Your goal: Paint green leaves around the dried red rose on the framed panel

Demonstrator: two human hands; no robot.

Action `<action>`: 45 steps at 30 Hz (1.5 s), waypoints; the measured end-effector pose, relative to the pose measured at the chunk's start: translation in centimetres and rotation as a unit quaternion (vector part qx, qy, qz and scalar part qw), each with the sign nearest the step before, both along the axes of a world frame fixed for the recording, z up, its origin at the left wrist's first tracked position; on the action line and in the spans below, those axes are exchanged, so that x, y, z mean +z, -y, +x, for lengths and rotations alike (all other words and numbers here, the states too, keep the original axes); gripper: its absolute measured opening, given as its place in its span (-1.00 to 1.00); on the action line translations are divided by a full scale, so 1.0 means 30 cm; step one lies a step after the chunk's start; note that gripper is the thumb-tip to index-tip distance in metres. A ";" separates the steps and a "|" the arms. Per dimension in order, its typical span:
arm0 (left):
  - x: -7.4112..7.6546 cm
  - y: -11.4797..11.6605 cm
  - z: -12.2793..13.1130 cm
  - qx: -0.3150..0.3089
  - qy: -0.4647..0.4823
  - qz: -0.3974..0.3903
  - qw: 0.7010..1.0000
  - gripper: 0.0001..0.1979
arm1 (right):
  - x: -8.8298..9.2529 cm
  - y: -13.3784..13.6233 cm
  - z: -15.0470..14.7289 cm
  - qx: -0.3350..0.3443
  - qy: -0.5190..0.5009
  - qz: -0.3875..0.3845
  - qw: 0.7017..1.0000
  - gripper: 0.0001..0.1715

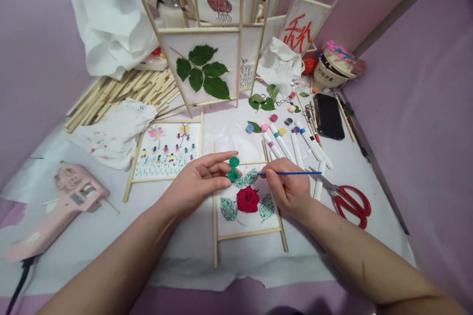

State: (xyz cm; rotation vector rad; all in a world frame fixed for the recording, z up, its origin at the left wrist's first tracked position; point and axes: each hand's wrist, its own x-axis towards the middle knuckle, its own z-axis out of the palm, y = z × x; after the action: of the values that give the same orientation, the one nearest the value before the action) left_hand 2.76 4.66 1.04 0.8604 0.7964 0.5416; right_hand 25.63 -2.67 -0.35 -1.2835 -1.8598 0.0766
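Observation:
Between the fingertips of my left hand (201,179) is a small open paint pot (233,174) with green paint in it. My right hand (290,184) is closed around a thin blue paintbrush (291,173), its tip over a green-dabbed leaf at the top of a picture. That picture is a white sheet in a wooden-stick frame (247,235), lying flat under both hands. A red flower (247,199) sits at its middle, with green-dotted leaves (229,209) around it. Part of the frame's right side is hidden by my right hand.
Red-handled scissors (353,204) lie right of my right hand, near several white markers (314,147) and a black phone (328,115). At left are a pink glue gun (62,211), a framed butterfly picture (166,150) and wooden sticks (121,91). A framed leaf panel (203,69) stands behind.

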 end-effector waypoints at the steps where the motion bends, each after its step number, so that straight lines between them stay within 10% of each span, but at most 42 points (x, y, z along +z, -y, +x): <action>1: -0.001 0.001 0.000 -0.001 0.003 0.001 1.000 -0.53 | 0.000 0.000 -0.001 0.000 0.005 0.006 1.000 -0.78; 45: -0.009 0.005 0.019 0.075 0.114 -0.006 0.991 -0.46 | -0.045 -0.018 0.010 0.011 -0.169 0.090 0.981 -0.80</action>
State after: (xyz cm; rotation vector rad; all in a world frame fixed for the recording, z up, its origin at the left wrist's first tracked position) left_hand 3.33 4.53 0.77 0.7147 0.6565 0.7530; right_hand 25.94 -2.12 -1.71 -1.0523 -1.5525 0.1276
